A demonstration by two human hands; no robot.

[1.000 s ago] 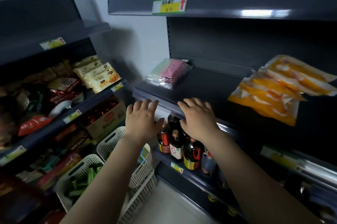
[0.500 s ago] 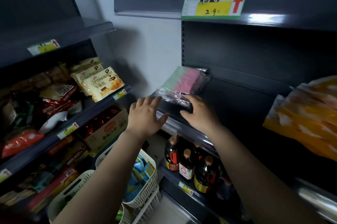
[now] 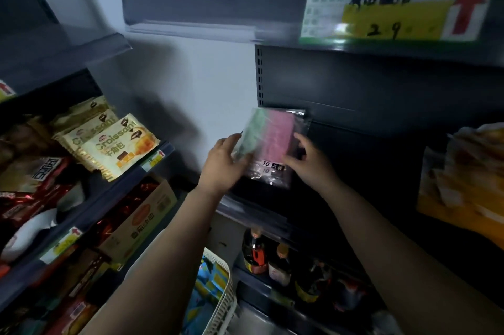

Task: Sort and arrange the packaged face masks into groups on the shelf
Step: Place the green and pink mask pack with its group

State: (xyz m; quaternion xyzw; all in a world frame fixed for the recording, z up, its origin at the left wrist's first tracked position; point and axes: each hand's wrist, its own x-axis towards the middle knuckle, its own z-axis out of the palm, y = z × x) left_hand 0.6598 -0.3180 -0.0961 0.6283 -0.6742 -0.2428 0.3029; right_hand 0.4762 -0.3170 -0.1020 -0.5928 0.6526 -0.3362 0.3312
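Clear plastic wraps the mask pack, which shows a green stack on its left and a pink stack on its right, with a black label reading "10" near its lower edge. I hold the pack between both hands above the left end of the dark shelf, tilted up towards the back panel. My left hand grips its left edge, the fingers curled over the green side; my right hand pinches its right edge, thumb in front. Whether the lower edge of the pack touches the shelf, I cannot tell. Further right on the same shelf lie orange-and-white packets, blurred. Above, a green and yellow price tag with a red arrow sits on the upper shelf edge. Below stand dark bottles; a white basket sits beside them. Croissant packets fill the left rack.
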